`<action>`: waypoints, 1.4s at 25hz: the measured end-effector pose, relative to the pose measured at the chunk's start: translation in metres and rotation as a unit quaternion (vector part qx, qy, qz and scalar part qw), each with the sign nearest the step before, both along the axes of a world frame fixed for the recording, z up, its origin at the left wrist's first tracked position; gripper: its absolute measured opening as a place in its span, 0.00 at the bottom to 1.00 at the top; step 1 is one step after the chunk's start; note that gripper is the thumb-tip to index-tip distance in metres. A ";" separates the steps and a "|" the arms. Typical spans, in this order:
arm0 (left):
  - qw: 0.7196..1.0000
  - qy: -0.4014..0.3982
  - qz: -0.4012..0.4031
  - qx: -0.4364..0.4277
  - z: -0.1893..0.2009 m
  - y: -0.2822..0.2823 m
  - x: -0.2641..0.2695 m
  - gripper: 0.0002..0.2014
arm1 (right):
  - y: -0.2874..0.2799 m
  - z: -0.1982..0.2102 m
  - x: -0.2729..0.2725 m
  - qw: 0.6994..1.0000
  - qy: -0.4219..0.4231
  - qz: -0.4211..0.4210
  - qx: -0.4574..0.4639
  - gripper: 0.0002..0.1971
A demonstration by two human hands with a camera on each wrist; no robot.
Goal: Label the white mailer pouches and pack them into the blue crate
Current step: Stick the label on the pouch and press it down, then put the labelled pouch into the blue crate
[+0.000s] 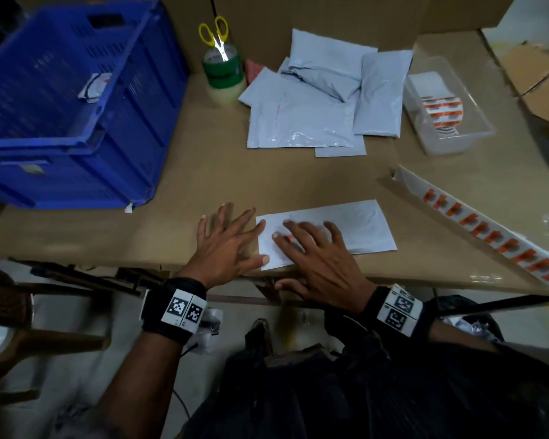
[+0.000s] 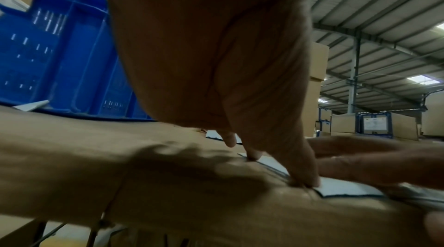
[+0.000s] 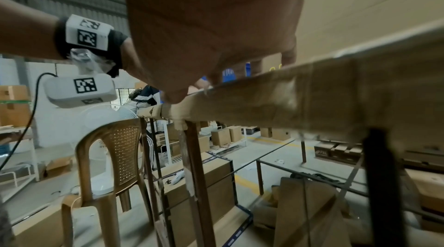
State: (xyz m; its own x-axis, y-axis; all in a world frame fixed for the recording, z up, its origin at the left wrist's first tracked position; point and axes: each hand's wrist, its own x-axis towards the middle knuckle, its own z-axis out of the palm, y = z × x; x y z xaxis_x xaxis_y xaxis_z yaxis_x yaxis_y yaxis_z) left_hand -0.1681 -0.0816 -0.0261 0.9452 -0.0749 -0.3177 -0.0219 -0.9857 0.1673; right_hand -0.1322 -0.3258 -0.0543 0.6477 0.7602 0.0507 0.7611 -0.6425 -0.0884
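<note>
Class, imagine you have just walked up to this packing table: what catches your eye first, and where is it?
Two hands, the left hand and the right hand, press flat on a white mailer pouch at the table's near edge. A big blue crate fills the far left, and a heap of white pouches lies at the back.

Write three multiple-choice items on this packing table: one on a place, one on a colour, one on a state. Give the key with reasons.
1. Where do the yellow-handled scissors stand?
A. in the blue plastic crate
B. in the stacked tape rolls
C. on the pouch pile

2. What colour marks the label strip?
A. green
B. orange
C. purple

3. How is the right hand?
A. clenched around scissors
B. flat on the white mailer pouch
C. raised off the table

Key: B, blades sit in the rolls; B, orange marks repeat along the strip; B, straight fingers press the pouch.
</note>
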 end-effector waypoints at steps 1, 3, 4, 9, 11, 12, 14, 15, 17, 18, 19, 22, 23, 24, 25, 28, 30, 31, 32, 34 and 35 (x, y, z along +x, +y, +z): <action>1.000 0.003 0.004 -0.005 -0.001 0.000 -0.001 0.39 | 0.002 -0.001 0.000 1.000 0.005 0.009 -0.006 0.43; 1.000 0.005 0.016 -0.020 -0.004 0.000 -0.002 0.39 | -0.001 -0.001 -0.005 1.000 -0.001 0.012 0.008 0.41; 0.999 0.004 0.024 -0.026 -0.006 0.000 -0.004 0.39 | -0.005 0.000 -0.007 1.000 -0.007 0.009 0.023 0.39; 0.999 -0.007 0.031 -0.043 -0.014 0.002 -0.003 0.40 | -0.012 0.009 0.009 1.000 0.008 0.005 -0.025 0.42; 0.998 -0.011 0.034 -0.056 -0.017 0.003 -0.005 0.41 | -0.015 0.009 0.006 1.000 0.005 0.001 -0.029 0.41; 0.997 -0.012 0.036 -0.062 -0.018 0.004 -0.006 0.41 | -0.018 0.008 0.002 1.000 0.006 -0.013 -0.012 0.39; 0.996 -0.013 0.037 -0.074 -0.020 0.004 -0.006 0.39 | -0.022 0.008 -0.002 0.999 0.013 -0.033 0.029 0.40; 0.996 -0.012 0.034 -0.076 -0.020 0.005 -0.005 0.39 | -0.021 0.008 0.001 0.999 0.019 -0.026 0.030 0.44; 0.996 -0.003 0.030 -0.079 -0.018 0.006 -0.003 0.39 | -0.015 0.005 0.015 0.999 0.041 0.000 -0.015 0.56; 0.996 0.001 0.029 -0.083 -0.018 0.007 -0.002 0.40 | -0.011 0.002 0.021 0.997 0.062 0.005 -0.038 0.61; 0.996 0.002 0.027 -0.086 -0.018 0.007 -0.003 0.41 | -0.007 -0.001 0.024 0.995 0.078 0.007 -0.056 0.64; 0.994 -0.044 0.028 -0.094 -0.017 0.007 -0.008 0.40 | -0.011 -0.008 0.014 0.996 0.050 -0.006 -0.074 0.61; 0.991 -0.073 0.038 -0.104 -0.013 0.009 -0.008 0.36 | -0.015 -0.008 0.008 0.997 0.036 -0.009 -0.063 0.59; 0.987 -0.100 0.052 -0.118 -0.008 0.011 -0.007 0.32 | -0.019 -0.008 0.004 0.998 0.029 -0.016 -0.053 0.59; 0.981 -0.124 0.069 -0.135 -0.001 0.013 -0.005 0.29 | -0.024 -0.007 0.003 0.998 0.027 -0.031 -0.045 0.61; 0.963 -0.190 0.080 -0.176 0.020 0.027 0.003 0.27 | -0.033 0.001 0.017 0.992 0.049 -0.088 -0.082 0.65; 0.952 -0.223 0.056 -0.204 0.030 0.038 0.013 0.24 | -0.035 0.007 0.014 0.989 0.043 -0.088 -0.109 0.60; 0.945 -0.233 0.040 -0.226 0.035 0.044 0.019 0.22 | -0.034 0.011 0.006 0.989 0.026 -0.090 -0.112 0.55; 0.939 -0.242 0.025 -0.245 0.040 0.049 0.023 0.21 | -0.030 0.015 -0.005 0.989 0.007 -0.095 -0.111 0.50; 0.924 -0.258 -0.006 -0.282 0.052 0.065 0.033 0.20 | -0.012 0.025 -0.029 0.987 -0.022 -0.120 -0.107 0.45; 0.919 -0.265 -0.020 -0.291 0.060 0.072 0.037 0.19 | -0.002 0.034 -0.036 0.986 -0.022 -0.131 -0.098 0.43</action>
State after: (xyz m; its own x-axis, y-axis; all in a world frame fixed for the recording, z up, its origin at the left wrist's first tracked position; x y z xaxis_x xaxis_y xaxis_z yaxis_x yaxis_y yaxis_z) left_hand -0.1311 -0.0097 0.0341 0.9484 -0.1238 0.2920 -0.2865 -0.7291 0.6215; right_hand -0.1682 -0.3281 -0.0201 0.8233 0.5654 -0.0494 0.5675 -0.8188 0.0866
